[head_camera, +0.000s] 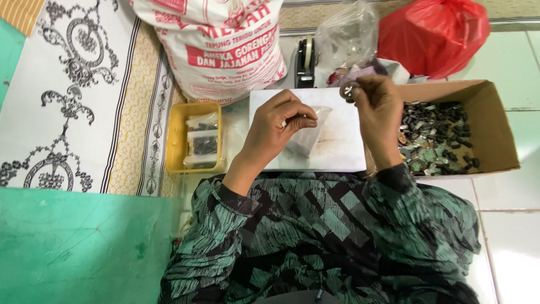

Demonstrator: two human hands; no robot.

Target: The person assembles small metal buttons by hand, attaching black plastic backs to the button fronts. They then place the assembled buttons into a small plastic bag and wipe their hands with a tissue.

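Note:
My left hand [277, 130] pinches the rim of a small clear plastic bag [308, 135] that hangs over a white board [337, 147]. My right hand [378, 112] is raised just to the right of it, fingers closed on a small grey ring-shaped piece [348, 90] held at the fingertips. Both forearms wear dark green patterned sleeves. The bag holds some dark bits at its bottom.
A cardboard box [495, 129] of several small dark and green pieces lies on the right. A yellow tray [175, 141] with filled small bags sits on the left. Behind are a large white printed sack [219, 45], a tape dispenser [305, 62], a clear bag [346, 34] and a red bag [433, 34].

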